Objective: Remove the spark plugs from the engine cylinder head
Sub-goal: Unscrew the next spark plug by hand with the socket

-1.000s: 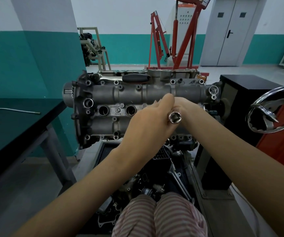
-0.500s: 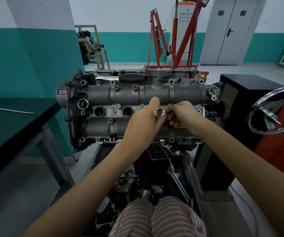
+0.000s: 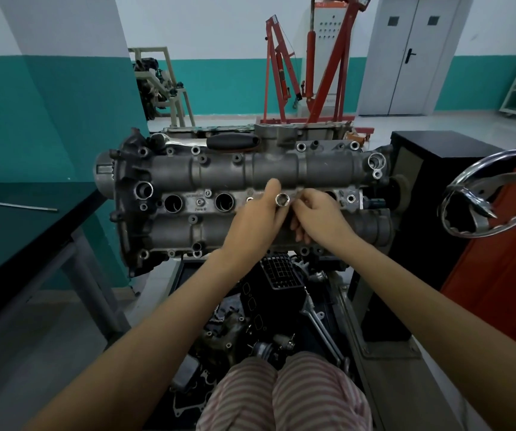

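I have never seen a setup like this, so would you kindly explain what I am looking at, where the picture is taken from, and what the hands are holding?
The picture comes from a camera worn on a person's head, looking forward and down, so the two bare arms reaching in are the wearer's own. In front of them is an engine cylinder head, a grey metal block mounted on a stand. The dark round holes along its middle are the wells where spark plugs sit. The left hand has its grip closed on a shiny socket tool, whose open end faces the camera. The right hand touches that tool beside it; its exact grip is hidden. A thin metal rod lies on the dark table at the left, and loose engine parts lie below.
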`<state>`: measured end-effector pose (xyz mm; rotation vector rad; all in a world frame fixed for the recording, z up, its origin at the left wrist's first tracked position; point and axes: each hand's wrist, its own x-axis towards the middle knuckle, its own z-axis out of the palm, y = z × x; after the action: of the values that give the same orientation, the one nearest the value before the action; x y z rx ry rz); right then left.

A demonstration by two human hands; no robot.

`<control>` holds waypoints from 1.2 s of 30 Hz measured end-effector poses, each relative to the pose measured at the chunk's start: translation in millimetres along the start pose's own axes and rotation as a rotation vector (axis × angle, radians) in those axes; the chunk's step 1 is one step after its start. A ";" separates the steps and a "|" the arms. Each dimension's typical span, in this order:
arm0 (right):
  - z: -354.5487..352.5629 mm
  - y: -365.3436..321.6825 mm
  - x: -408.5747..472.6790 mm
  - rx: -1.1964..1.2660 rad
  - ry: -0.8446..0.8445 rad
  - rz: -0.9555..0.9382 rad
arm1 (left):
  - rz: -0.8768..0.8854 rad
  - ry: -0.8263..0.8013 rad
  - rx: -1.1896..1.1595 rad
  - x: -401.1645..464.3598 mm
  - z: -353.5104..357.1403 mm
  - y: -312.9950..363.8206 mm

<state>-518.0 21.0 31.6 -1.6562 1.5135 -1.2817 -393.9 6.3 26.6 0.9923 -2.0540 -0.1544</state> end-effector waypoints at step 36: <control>20.2 5.9 1.5 -0.342 0.207 -0.243 | 0.138 0.190 -0.200 -16.7 -3.4 -4.3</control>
<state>-502.6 14.4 19.0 -2.0274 1.7766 -1.4171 -383.1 15.8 16.5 0.7126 -1.8849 -0.1818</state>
